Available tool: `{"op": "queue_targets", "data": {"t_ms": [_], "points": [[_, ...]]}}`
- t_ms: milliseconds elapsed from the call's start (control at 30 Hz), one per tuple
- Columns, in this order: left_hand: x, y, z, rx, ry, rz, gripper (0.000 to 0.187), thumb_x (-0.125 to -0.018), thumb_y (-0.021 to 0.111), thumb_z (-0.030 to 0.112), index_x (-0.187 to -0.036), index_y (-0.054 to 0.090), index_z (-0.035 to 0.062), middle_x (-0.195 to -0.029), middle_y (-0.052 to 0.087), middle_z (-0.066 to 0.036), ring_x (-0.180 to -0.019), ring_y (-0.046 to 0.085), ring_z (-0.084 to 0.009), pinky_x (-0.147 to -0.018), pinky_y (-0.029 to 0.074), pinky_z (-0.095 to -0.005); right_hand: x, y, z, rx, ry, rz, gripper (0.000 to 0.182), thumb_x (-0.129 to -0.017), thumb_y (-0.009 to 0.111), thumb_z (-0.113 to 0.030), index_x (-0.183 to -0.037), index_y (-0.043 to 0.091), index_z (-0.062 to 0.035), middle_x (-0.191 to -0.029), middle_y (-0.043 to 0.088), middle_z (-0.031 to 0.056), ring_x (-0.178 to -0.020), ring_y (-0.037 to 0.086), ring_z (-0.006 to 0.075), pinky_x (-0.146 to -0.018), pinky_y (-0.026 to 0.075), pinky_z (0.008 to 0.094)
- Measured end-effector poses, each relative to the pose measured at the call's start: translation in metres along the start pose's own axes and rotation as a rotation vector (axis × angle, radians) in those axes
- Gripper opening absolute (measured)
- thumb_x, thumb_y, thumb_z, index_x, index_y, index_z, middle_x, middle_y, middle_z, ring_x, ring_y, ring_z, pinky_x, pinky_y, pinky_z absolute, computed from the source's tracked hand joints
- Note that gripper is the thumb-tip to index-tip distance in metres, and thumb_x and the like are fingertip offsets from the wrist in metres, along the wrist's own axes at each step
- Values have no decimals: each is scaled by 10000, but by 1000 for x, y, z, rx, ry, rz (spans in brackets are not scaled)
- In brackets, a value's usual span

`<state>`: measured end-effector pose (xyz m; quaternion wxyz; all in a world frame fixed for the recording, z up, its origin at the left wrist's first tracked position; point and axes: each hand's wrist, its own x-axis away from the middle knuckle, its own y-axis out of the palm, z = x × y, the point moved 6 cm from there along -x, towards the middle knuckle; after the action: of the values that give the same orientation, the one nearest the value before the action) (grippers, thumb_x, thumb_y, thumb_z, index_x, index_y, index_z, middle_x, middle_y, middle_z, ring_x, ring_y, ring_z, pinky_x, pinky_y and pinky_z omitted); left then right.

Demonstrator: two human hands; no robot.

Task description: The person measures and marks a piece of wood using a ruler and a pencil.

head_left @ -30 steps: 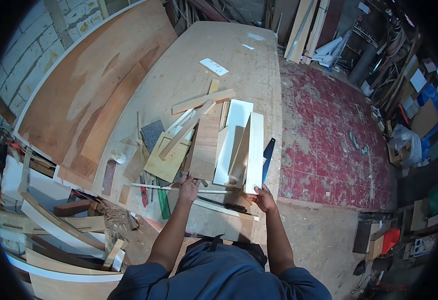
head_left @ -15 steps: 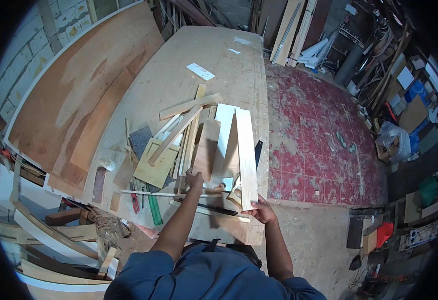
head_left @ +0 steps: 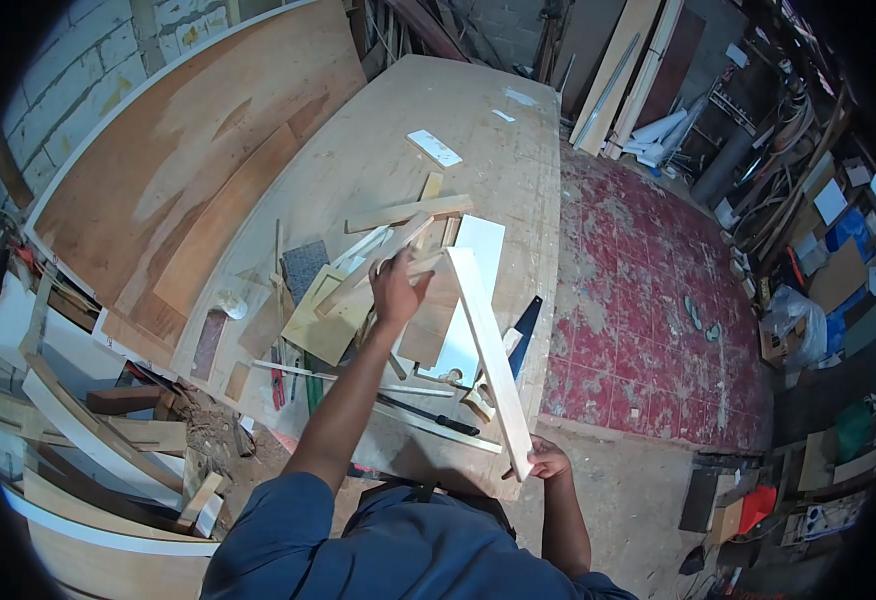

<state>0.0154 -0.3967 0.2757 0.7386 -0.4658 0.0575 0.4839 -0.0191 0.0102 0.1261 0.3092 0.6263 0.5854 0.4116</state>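
My right hand [head_left: 550,460] grips the near end of a long, pale wooden plank [head_left: 493,365], which is raised at a slant over the table edge. My left hand [head_left: 396,290] is over the pile of wood, its fingers around a light wooden strip [head_left: 429,263] close to the plank's far end; part of that grip is hidden. Under the plank lies a white board [head_left: 480,262]. A handsaw [head_left: 526,335] with a dark blade rests at its right. Beside my left forearm is a yellowish square panel [head_left: 320,325].
The large wooden table [head_left: 488,110] carries several offcuts, a small white board [head_left: 434,148] and a black-handled tool [head_left: 453,425]. A big plywood sheet [head_left: 198,150] leans at the left. Red, worn floor [head_left: 628,320] lies to the right, with a pair of slippers [head_left: 700,318] on it.
My left hand has moved away from my body, up over the wood pile. The plank has turned to a steeper slant, its near end shifting right and closer with my right hand. The view has tilted slightly.
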Motion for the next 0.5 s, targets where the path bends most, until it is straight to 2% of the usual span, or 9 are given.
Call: {"op": "queue_targets", "data": {"t_ms": [100,133,167,233,333,367,433,467,500], "points": [[-13,-16,3,2,108,-189,418,-749,742,221,-1105,582,70,-1080,642,-148,-1002,587,-341,-973,371,-449,9,-16,-8,204,58,190,601,-756,715,-121,-1287,486,44,-1139,626,142,-993,646,298,-899,505,531],[-12,-29,17,-90,243,-139,384,-757,709,255,-1050,579,43,-1013,651,-169,-932,623,-343,-877,456,-432,7,-24,-14,330,75,258,588,-735,734,-146,-1252,524,41,-1121,631,123,-982,635,251,-902,504,437],[-12,-37,24,-91,248,-146,384,-757,709,255,-1050,579,43,-1013,651,-169,-932,623,-343,-877,456,-432,3,-25,-21,323,71,260,588,-735,734,-146,-1252,524,41,-1121,631,123,-982,635,251,-902,504,437],[-13,-45,30,-154,199,-228,389,-739,672,284,-998,579,9,-926,663,-188,-847,655,-343,-760,516,-437,-10,-24,-44,732,79,371,639,-727,742,-151,-1284,480,22,-1081,620,89,-976,618,220,-917,498,447],[-15,-56,33,-323,290,-357,419,-721,640,318,-979,587,-8,-851,671,-203,-791,669,-351,-696,537,-443,-24,13,-67,772,42,273,674,-743,713,-125,-1339,425,-1,-1131,585,79,-976,600,186,-903,495,354],[-16,-62,34,-330,287,-353,419,-721,640,318,-979,587,-8,-851,671,-203,-791,669,-351,-696,537,-443,-30,15,-69,774,43,264,674,-743,713,-125,-1339,425,-1,-1131,585,79,-976,600,186,-903,495,354],[-11,-61,29,-494,270,-541,415,-722,625,339,-937,617,-16,-841,677,-201,-817,671,-338,-706,538,-432,-37,15,-76,1321,86,403,708,-759,667,-135,-1396,374,-32,-1070,597,68,-991,584,204,-856,468,313],[-11,-65,25,-500,264,-539,415,-722,625,339,-937,617,-16,-841,677,-201,-817,671,-338,-706,538,-432,-39,17,-76,1196,-24,464,601,-733,631,-75,-1316,492,-39,-1014,636,85,-940,609,213,-841,482,338],[-10,-66,18,-522,283,-609,431,-735,613,382,-910,634,-13,-835,679,-198,-821,671,-338,-726,535,-433,-40,12,-77,1197,-23,455,601,-733,631,-75,-1316,492,-39,-1014,636,85,-940,609,213,-841,482,338]]}}
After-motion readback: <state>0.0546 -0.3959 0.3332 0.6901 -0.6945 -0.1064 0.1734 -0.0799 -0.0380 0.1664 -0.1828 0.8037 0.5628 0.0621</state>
